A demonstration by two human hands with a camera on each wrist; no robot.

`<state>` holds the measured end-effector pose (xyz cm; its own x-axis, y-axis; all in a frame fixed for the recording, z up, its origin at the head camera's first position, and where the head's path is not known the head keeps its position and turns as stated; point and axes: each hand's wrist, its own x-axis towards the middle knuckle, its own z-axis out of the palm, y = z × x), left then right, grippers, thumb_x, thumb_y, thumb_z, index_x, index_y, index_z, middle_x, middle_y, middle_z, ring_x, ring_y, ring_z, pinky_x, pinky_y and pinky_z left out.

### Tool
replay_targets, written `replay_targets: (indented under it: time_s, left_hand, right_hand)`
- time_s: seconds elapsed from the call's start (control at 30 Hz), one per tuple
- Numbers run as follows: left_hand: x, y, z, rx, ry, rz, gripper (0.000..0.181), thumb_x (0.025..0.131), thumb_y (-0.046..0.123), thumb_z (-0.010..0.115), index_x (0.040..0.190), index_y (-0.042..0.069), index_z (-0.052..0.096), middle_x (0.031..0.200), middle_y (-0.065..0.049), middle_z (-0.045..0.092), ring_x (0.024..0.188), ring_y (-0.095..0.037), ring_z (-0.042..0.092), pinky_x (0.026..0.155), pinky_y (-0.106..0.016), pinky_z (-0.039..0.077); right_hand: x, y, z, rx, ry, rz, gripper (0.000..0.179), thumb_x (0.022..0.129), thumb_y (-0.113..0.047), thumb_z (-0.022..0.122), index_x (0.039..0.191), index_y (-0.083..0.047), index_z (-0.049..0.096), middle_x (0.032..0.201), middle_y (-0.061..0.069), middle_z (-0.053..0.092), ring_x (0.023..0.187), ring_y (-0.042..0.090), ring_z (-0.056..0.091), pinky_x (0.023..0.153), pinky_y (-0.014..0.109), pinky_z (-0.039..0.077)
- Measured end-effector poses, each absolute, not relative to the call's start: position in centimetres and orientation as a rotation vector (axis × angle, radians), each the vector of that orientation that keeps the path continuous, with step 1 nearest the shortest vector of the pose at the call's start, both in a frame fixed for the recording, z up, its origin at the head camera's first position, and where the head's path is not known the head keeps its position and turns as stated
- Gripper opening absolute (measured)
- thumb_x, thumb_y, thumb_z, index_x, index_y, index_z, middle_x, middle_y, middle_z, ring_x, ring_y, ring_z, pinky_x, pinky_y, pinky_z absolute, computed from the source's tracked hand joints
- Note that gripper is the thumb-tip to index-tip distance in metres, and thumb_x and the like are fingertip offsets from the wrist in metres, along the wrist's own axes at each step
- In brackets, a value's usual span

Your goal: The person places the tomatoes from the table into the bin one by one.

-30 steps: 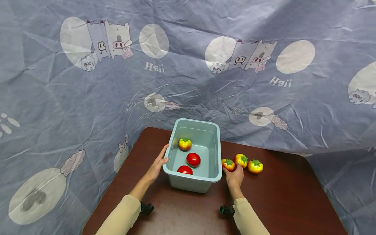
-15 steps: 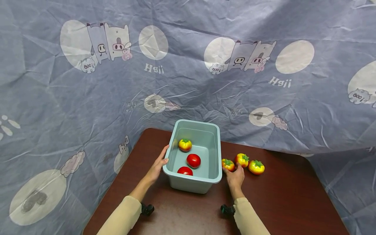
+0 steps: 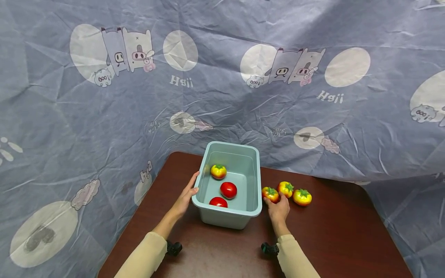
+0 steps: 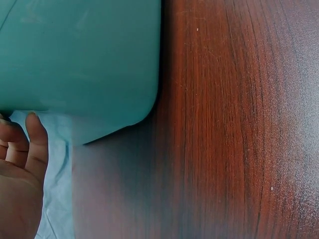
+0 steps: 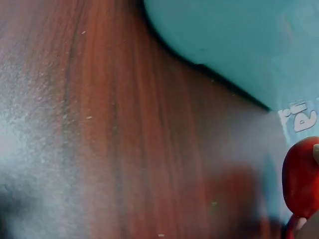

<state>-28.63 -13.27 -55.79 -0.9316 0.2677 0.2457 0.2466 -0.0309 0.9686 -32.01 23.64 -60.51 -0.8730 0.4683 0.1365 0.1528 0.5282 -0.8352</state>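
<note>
A pale blue-green plastic bin [image 3: 226,220] holds one yellow-red tomato [image 3: 218,172] with a green leafy top and two red ones [image 3: 228,190]. My left hand [image 3: 184,200] rests against the bin's left side, fingers extended along the wall and thumb at the rim. In the left wrist view, its fingertips [image 4: 36,124] meet the bin's edge. Right of the bin, my right hand [image 3: 279,211] holds a red-yellow tomato [image 3: 270,194] between thumb and fingers. The right wrist view shows a red side of the tomato [image 5: 299,177], with a fingertip on it.
Two more yellow tomatoes, one [image 3: 285,189] right at my right fingertips and another [image 3: 302,197] farther right, lie on the dark brown wooden table [image 3: 340,231]. A grey-blue printed cloth [image 3: 222,96] hangs behind and around the table.
</note>
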Motion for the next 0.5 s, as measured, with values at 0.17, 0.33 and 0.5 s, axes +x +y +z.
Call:
replay_targets:
  time_s: [0.17,0.33,0.5]
  left_hand:
    - [-27.9,-13.4,-54.3,0.595,2.14,2.152,0.063,0.099,0.01,0.033,0.158,0.016,0.01,0.164,-0.012,0.01,0.145,-0.034,0.016,0.112,-0.051,0.017]
    - [-27.5,-13.4,-53.4,0.62,2.136,2.141,0.064,0.098,0.009,0.032,0.157,0.009,0.007,0.163,-0.017,0.007,0.145,-0.042,0.014,0.112,-0.052,0.018]
    - [-28.4,-13.4,-55.1,0.607,2.167,2.164,0.063,0.099,0.012,0.033,0.158,0.017,0.012,0.164,-0.013,0.011,0.146,-0.037,0.016,0.113,-0.052,0.015]
  right_hand:
    - [-32.1,23.5,-59.0,-0.489,-2.381,1.275,0.069,0.078,-0.022,0.081,0.135,0.002,0.05,0.134,0.028,0.052,0.122,0.044,0.047,0.111,0.051,0.033]
    - [-32.1,23.1,-57.2,-0.44,-2.334,1.281,0.067,0.076,-0.021,0.082,0.133,-0.001,0.053,0.131,0.025,0.055,0.117,0.042,0.053,0.104,0.05,0.042]
    - [-31.9,22.5,-55.4,-0.391,-2.282,1.315,0.066,0.074,-0.02,0.084,0.131,-0.002,0.055,0.128,0.023,0.057,0.111,0.041,0.058,0.1,0.049,0.046]
